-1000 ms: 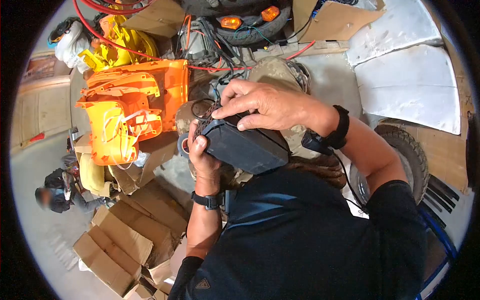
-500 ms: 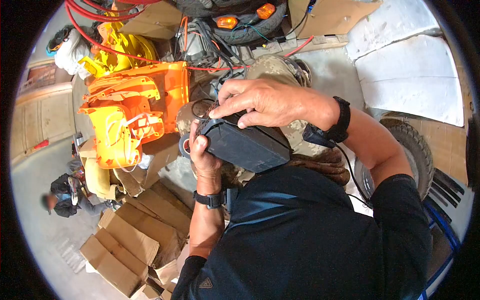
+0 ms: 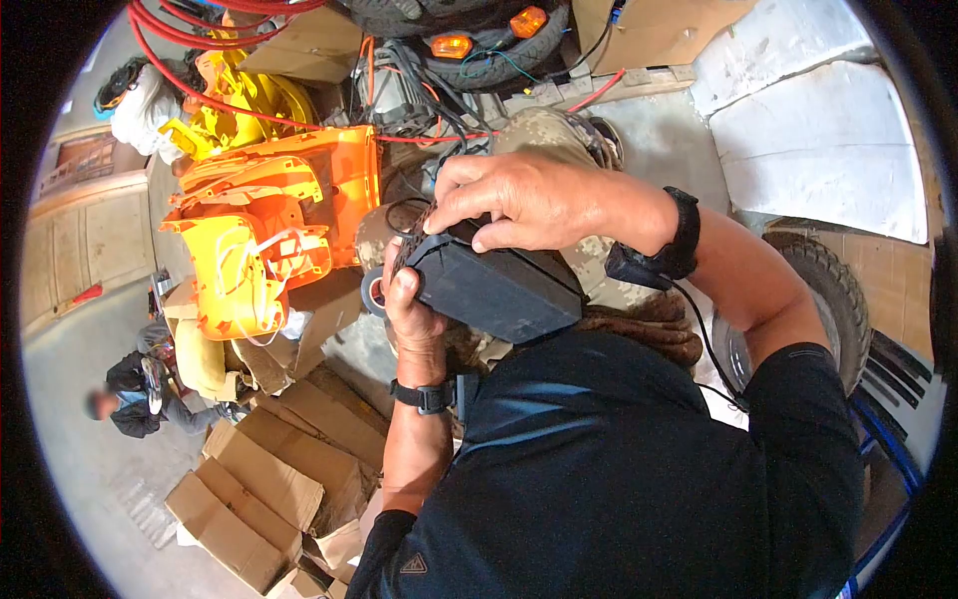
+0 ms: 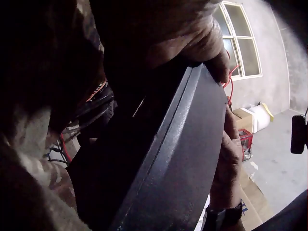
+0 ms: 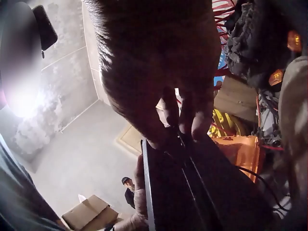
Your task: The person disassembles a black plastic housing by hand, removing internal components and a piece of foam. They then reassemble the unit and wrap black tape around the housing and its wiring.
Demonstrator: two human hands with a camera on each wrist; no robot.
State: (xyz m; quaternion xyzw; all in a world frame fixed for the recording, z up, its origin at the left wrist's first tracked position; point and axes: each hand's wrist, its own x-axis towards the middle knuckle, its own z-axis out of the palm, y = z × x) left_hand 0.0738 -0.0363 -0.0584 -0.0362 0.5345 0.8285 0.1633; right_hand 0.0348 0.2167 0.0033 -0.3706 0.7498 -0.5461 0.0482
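A black, box-shaped case (image 3: 499, 292) sits tilted over the person's lap. The left hand (image 3: 414, 317) grips its near left end, thumb on the face and fingers behind. Bent over the upper left end, the right hand (image 3: 539, 205) holds that edge between thumb and fingers. A thin black cable (image 3: 404, 203) loops out beside those fingertips. Close by the left hand is a grey ring-shaped thing (image 3: 373, 291). The left wrist view shows the case's long edge (image 4: 166, 139). In the right wrist view, the fingers (image 5: 199, 126) meet a dark strip along the case.
Orange plastic panels (image 3: 239, 260) lie to the left, with yellow ones (image 3: 239, 100) behind. Flattened cardboard boxes (image 3: 269, 479) are at the lower left. A motor with cables (image 3: 404, 100) and a tyre (image 3: 499, 70) lie ahead. Another wheel (image 3: 823, 299) stands at right. Another person (image 3: 135, 394) is farther left.
Both hands keep their hold on the case, and the right fingers shift slightly at its upper end. The view has moved a little, so the surroundings sit slightly differently.
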